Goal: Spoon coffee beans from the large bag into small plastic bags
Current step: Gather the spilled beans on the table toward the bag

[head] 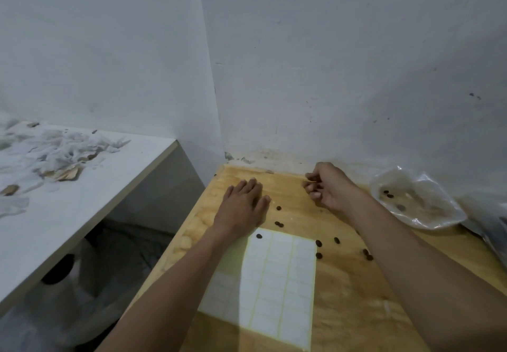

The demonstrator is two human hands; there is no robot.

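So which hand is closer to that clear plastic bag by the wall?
Right. The right hand lies just left of the clear plastic bag; the left hand lies flat on the table, farther left.

left hand (241,203): flat, fingers straight, palm down | right hand (327,187): fingers curled inward

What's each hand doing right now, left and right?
Left hand: open, fingers straight, flat on the wooden table.
Right hand: fingers curled; whether it holds anything cannot be told.
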